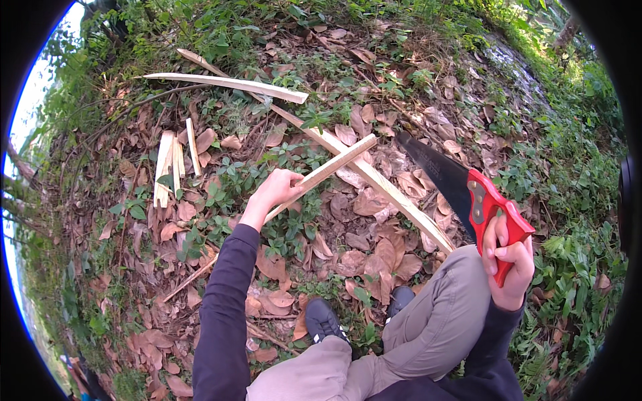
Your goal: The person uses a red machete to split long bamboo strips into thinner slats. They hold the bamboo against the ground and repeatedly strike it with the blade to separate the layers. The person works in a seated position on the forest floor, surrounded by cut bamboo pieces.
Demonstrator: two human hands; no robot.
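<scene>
My left hand grips a pale split wooden strip that rises to the upper right over the leaf litter. It crosses above a longer pale strip lying on the ground, whose lower end runs under my right knee. My right hand holds a hand saw by its red handle; the dark blade points up and left, its tip close to the crossing strips. Dark sleeves cover both forearms.
Another long split strip lies at the back. Several short cut pieces lie in a pile at the left. My dark shoes rest on dry brown leaves and small green plants. Thicker vegetation rings the spot.
</scene>
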